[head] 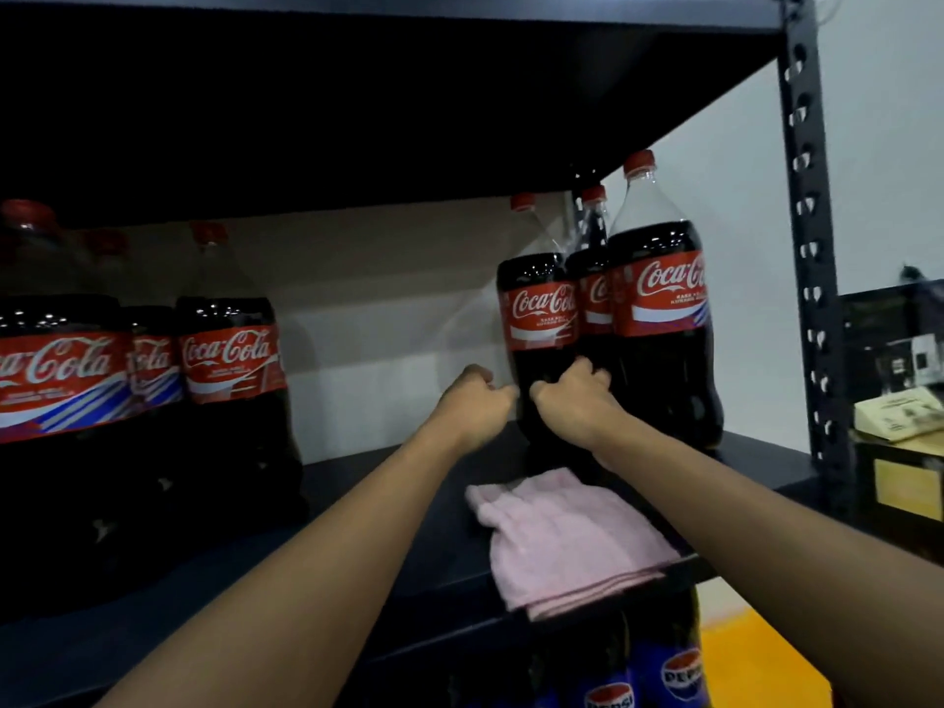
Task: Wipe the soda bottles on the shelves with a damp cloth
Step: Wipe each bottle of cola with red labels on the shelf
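A large Coca-Cola bottle (539,309) with a red cap and red label stands upright on the dark shelf (388,508). My left hand (480,403) grips its lower left side and my right hand (574,396) grips its lower right side. Two more cola bottles (661,298) stand just right of it, touching. A folded pink cloth (567,539) lies on the shelf's front edge below my right forearm, held by neither hand. A group of cola bottles (230,350) stands at the left of the shelf.
The upper shelf board (357,94) hangs close above the bottle caps. A perforated metal upright (812,247) bounds the shelf on the right. Pepsi bottles (674,666) stand on the level below. Boxes (904,416) sit beyond the upright at right.
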The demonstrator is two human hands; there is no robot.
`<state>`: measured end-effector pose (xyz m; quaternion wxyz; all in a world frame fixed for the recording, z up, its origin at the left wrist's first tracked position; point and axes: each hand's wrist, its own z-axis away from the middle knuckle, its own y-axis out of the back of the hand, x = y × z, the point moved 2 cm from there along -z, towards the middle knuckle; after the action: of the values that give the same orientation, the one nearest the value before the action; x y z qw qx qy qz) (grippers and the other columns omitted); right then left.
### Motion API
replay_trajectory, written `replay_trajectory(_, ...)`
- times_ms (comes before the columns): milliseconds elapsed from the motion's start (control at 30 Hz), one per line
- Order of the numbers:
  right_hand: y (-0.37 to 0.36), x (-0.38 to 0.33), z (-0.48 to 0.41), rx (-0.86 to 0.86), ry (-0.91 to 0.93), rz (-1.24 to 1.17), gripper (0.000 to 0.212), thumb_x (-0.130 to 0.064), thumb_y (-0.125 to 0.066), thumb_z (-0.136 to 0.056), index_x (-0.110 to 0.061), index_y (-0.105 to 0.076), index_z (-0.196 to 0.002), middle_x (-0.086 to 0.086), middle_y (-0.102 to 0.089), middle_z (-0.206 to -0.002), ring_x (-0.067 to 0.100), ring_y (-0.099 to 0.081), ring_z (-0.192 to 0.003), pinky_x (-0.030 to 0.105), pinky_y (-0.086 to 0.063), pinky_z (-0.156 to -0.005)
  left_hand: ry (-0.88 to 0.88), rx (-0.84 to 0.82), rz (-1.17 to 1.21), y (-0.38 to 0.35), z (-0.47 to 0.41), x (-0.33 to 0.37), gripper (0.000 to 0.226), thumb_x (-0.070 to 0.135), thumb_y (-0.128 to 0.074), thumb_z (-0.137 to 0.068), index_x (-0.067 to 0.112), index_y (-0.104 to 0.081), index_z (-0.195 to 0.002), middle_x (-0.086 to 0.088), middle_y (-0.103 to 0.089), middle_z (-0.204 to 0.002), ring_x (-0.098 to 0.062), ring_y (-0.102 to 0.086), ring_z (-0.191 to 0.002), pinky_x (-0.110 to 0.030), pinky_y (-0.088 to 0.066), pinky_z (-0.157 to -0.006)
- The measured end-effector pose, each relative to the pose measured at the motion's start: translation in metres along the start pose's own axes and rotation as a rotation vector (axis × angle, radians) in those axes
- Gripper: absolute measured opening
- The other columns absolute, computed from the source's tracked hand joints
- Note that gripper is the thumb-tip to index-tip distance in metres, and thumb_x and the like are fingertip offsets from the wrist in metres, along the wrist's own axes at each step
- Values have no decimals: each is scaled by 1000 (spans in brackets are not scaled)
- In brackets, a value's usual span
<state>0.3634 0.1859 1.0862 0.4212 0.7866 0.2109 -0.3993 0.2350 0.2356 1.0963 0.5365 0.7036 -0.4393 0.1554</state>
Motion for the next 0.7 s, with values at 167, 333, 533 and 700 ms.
replay_trajectory(167,-4,15,-15,-29,-41,-54,71,-28,-55,-99,2,-22,-153,25,-40,-153,43,-43,-138,51,-40,-114,40,-130,47,-21,-13,6,63,31,-55,-104,7,-36,-159,-15,-51,-156,-31,-53,-137,-33,-45,-105)
replay_trajectory(333,1,11,-21,8,-50,-103,65,-26,-58,-99,-3,-22,-148,24,-55,-136,44,-56,-124,51,-50,-103,66,-138,193,-16,-13,-3,68,41,-60,-96,14,-41,-155,-11,-59,-147,-28,-60,-127,-46,-52,-108)
replay_trajectory(533,-8,-2,-10,-78,33,-92,55,-27,-65,-99,-6,-35,-140,15,-59,-119,32,-62,-105,42,-55,-91,129,-71,301,11,-1,-20,78,43,-62,-103,13,-26,-165,-11,-51,-155,-29,-57,-133,-44,-55,-104)
replay_trajectory(700,-19,-22,4,-167,128,-117,47,-35,-77,-89,-11,-48,-119,6,-61,-111,28,-64,-110,40,-54,-94,151,-5,332,47,23,-43,83,46,-69,-98,10,-30,-162,-9,-59,-147,-26,-62,-125,-45,-57,-102)
